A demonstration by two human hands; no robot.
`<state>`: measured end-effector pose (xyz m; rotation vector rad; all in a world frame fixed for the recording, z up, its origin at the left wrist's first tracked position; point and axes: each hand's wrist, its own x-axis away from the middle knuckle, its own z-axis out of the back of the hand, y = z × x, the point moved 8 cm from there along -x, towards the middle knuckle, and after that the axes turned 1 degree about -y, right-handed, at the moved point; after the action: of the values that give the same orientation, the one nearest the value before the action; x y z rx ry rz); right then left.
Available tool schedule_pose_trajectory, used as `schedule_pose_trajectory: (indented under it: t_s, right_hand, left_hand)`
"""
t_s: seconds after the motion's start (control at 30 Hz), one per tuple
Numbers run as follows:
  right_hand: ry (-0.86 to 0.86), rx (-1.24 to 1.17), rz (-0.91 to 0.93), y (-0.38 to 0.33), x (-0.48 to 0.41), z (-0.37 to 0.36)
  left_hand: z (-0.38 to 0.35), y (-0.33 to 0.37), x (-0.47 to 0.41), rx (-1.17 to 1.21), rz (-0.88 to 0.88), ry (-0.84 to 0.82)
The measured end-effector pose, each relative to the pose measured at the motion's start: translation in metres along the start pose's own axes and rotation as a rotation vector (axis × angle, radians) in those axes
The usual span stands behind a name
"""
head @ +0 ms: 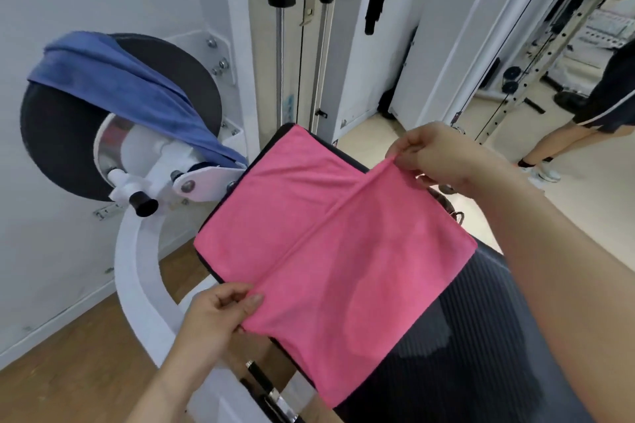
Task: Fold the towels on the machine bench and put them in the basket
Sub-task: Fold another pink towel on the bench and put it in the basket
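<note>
A pink towel [347, 251] lies spread over the black padded machine bench [488, 336], with a raised crease running from near left to far right. My left hand [220, 316] pinches the near end of that crease at the towel's edge. My right hand [443, 154] pinches the far end and lifts it slightly. A blue towel [117, 86] hangs draped over the black round pad of the machine at the left. No basket shows in this view.
The white machine frame [137, 268] curves beside the bench at the left, with a black-tipped knob [144, 204]. A weight stack column [302, 45] stands behind. Another person's legs [563, 141] are at the far right on the pale floor.
</note>
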<state>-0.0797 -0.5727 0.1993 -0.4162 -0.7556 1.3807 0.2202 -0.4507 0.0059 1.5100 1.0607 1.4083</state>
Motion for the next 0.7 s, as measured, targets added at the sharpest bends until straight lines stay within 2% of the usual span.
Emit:
schedule_pose_trajectory:
  t_s: [0.1, 0.2, 0.37, 0.53, 0.7]
  right_hand:
    - [0.077, -0.107, -0.042, -0.016, -0.036, -0.015]
    - [0.192, 0.016, 0.058, -0.048, -0.067, -0.027]
    - [0.246, 0.174, 0.232, -0.091, -0.109, -0.065]
    - [0.271, 0.305, 0.261, -0.086, -0.146, -0.098]
    - [0.305, 0.392, 0.283, -0.070, -0.152, -0.109]
  left_hand:
    - [0.034, 0.013, -0.019, 0.057, -0.043, 0.083]
    - [0.072, 0.022, -0.041, 0.132, -0.061, 0.209]
    - [0.104, 0.023, -0.072, 0.093, -0.061, 0.361]
    - [0.112, -0.003, -0.100, 0.055, -0.019, 0.446]
    - [0.109, -0.004, -0.108, -0.108, -0.056, 0.534]
